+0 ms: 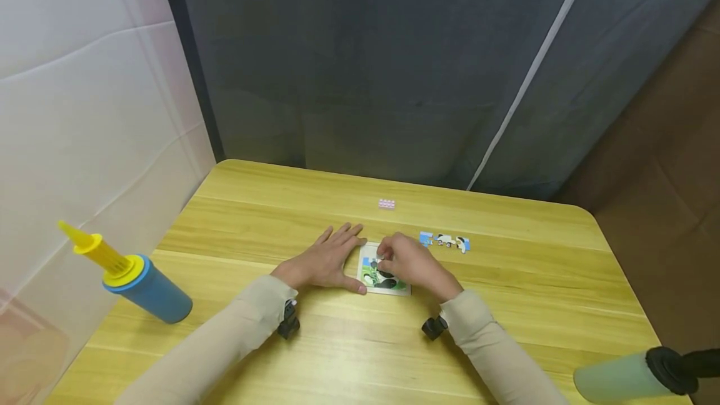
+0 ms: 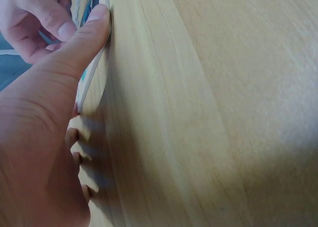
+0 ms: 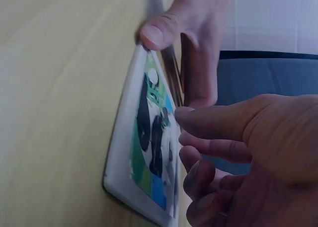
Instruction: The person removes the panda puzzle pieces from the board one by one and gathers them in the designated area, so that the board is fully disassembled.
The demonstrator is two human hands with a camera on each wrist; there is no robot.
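- Puzzle tray: white rim; green, blue, black-and-white picture.
- Loose pieces: blue, white, black.
- Pump: blue body, yellow nozzle.
- Table: yellow wood grain.

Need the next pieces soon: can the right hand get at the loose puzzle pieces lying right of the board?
Probably yes. The right hand rests on the puzzle board, and the loose puzzle pieces lie just beyond it on bare table with nothing between.
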